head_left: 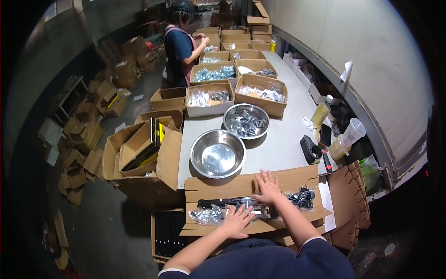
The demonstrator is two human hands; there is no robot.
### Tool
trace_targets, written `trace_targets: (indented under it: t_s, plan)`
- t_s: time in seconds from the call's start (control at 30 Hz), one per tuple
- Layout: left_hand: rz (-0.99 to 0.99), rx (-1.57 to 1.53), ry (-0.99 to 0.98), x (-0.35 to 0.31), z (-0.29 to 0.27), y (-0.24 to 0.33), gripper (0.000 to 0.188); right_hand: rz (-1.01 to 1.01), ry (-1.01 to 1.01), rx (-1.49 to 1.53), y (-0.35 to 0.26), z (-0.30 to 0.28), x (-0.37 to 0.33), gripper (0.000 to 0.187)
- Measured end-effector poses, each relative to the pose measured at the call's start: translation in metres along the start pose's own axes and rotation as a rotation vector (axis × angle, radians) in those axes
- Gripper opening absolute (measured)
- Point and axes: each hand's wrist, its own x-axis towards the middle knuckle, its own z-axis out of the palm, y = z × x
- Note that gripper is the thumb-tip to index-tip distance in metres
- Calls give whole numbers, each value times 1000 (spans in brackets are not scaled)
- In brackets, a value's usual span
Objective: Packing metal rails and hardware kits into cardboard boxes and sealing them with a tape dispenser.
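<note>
An unfolded cardboard box [297, 176] with slotted edges lies in front of me, holding a long black bar [213, 202] and clear plastic bags of parts. My left hand [236, 222] lies with spread fingers on the near part of this load, beside a clear bag [206, 215]. Farther right, my right hand [268, 188] is also spread, pressing flat across the load near the far side. A clear bag of dark parts [303, 198] sits at the box's right end. What lies beneath my palms is partly hidden.
Behind the box stand a steel bowl [195, 162] and another bowl [266, 123] containing bagged parts. Open cartons [200, 111] line the table, where a co-worker [179, 44] stands. A tape dispenser [310, 149], bottle [320, 114] and cup [354, 130] are right. A large carton [139, 188] stands left.
</note>
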Motion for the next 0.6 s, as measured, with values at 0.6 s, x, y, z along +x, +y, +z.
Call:
trace_targets:
  t_s: [0.6]
  plan:
    - [-257, -437, 6, -2, 4, -15, 119, 142, 133, -37, 65, -33, -5, 76]
